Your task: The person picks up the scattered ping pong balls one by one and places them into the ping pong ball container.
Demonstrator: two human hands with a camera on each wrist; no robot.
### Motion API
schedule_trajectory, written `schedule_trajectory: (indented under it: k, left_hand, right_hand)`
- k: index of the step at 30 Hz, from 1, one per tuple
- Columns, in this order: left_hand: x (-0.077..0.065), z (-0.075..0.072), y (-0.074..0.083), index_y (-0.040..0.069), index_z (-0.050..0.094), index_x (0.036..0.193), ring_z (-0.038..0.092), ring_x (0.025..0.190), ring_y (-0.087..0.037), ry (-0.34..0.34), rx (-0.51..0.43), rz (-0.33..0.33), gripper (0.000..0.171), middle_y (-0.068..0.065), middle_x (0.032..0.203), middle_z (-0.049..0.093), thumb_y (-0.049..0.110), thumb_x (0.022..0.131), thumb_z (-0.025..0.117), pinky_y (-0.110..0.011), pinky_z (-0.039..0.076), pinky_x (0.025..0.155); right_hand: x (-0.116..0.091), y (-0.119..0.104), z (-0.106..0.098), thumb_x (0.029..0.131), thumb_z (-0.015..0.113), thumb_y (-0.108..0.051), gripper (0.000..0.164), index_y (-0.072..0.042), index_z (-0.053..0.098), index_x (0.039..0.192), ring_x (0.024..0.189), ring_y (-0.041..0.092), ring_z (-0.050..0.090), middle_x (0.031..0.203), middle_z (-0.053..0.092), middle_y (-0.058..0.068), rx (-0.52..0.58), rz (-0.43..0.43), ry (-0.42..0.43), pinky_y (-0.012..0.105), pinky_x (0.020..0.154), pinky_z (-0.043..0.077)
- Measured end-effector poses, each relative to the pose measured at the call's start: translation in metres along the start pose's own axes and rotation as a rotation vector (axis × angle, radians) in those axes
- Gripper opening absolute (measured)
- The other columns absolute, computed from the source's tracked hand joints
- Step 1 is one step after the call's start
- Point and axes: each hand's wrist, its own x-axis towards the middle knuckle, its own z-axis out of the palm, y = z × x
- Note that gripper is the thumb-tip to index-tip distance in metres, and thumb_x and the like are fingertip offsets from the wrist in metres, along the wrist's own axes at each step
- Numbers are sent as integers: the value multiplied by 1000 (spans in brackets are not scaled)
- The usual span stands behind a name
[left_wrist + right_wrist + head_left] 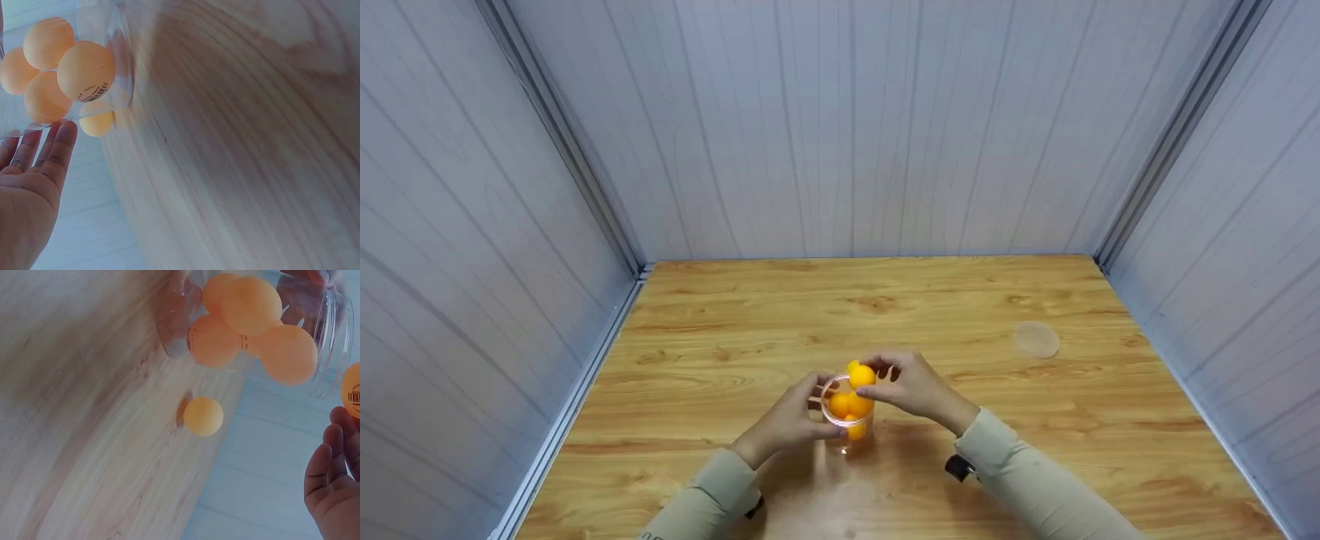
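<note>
A clear plastic jar (847, 442) stands on the table with several orange ping-pong balls (86, 71) inside. My left hand (796, 414) holds the jar from the left, thumb on the near side and fingers on the far side. Over the jar's rim, my right hand (913, 386) pinches one orange ping-pong ball (862, 376) between thumb and fingers. That held ball is cut by the frame edge in the right wrist view, where printing shows on it. Another loose ping-pong ball (203, 416) lies on the table beyond the jar, mostly hidden in the head view.
A round translucent disc (1036, 340), like a lid, lies on the wood-grain table (720, 315) at the far right. Pale panelled walls (840, 135) close off the back and both sides.
</note>
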Motion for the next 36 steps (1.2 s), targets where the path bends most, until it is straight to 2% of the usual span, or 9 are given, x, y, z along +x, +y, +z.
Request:
schedule_trajectory:
  k: [7, 11, 15, 20, 27, 36]
  left_hand:
    - [0, 2, -3, 9, 55, 143, 63, 121, -32, -3, -15, 4, 69, -13, 140, 62, 18, 86, 92, -51, 57, 105]
    - [-1, 2, -3, 10, 55, 144, 63, 120, -30, 2, -13, 12, 69, -12, 140, 61, 18, 86, 93, -51, 57, 104]
    - [-2, 1, -3, 9, 55, 145, 63, 121, -29, 2, -5, 25, 70, -12, 140, 61, 20, 87, 92, -50, 56, 105]
    - [-1, 1, -3, 8, 55, 145, 63, 120, -29, 1, -3, 30, 69, -12, 140, 61, 19, 87, 92, -49, 57, 104]
    - [0, 1, -3, 8, 55, 143, 64, 118, -29, -3, -23, 15, 68, -13, 139, 61, 18, 87, 92, -46, 60, 101]
    - [1, 0, -2, 7, 55, 143, 64, 120, -29, -5, -14, 29, 66, -13, 139, 61, 16, 88, 91, -44, 60, 102]
  right_hand:
    - [-3, 0, 10, 94, 87, -23, 32, -10, 78, 122, 96, 29, 66, 111, 76, 4, -32, -22, -24, 26, 81, 52]
    - [-5, -1, 13, 94, 87, -22, 33, -10, 77, 123, 96, 21, 65, 112, 76, 3, -94, -67, -46, 25, 81, 49]
    - [-7, -2, 13, 93, 87, -21, 32, -10, 76, 121, 96, 27, 66, 112, 76, 4, -120, -91, -53, 25, 82, 49]
    - [-7, -2, 14, 94, 87, -24, 30, -11, 77, 119, 99, 30, 67, 112, 75, 4, -153, -98, -69, 26, 84, 50]
    - [-7, -2, 14, 95, 86, -27, 31, -12, 78, 120, 100, 24, 65, 114, 76, 3, -190, -99, -79, 30, 85, 52]
    - [-6, -3, 13, 96, 85, -25, 34, -11, 79, 126, 110, 25, 65, 121, 77, 4, -192, -127, -96, 37, 96, 53]
